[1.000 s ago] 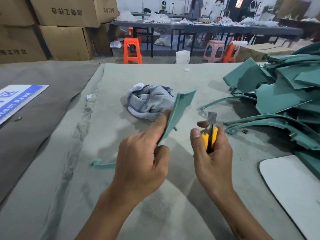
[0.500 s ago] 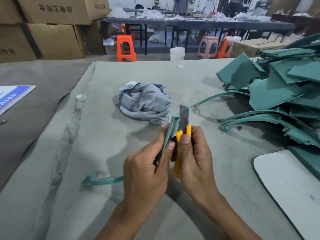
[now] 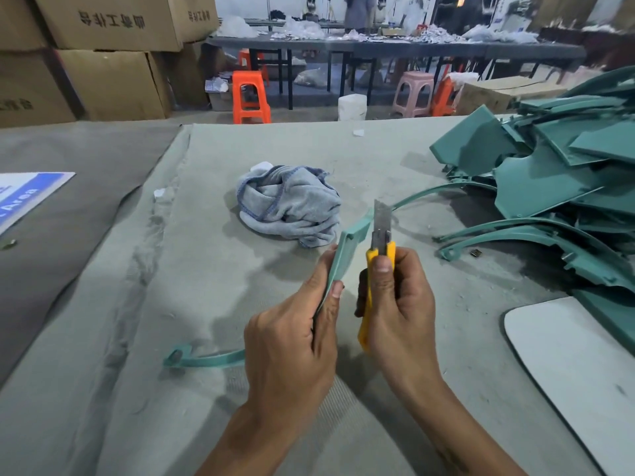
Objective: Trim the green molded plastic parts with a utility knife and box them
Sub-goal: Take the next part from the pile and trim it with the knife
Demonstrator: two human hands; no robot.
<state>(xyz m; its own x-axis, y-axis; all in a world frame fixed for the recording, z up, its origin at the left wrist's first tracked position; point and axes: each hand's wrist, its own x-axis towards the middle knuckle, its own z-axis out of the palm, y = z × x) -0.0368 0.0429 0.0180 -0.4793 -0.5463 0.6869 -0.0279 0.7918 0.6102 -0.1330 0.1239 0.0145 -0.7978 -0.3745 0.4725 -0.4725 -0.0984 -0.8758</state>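
Gripping green part [image 3: 347, 255], left hand [image 3: 295, 341] | right hand [image 3: 398, 304] grips knife [image 3: 379, 249], blade apparently at edge

View: a single head-worn camera is looking forward and down across the table [image 3: 144, 304].
Nearness: the left hand [image 3: 292, 341] and right hand [image 3: 398, 310] are sitting close, low in centre.
Far field: stacked cartons [image 3: 103, 56] are showing beyond.
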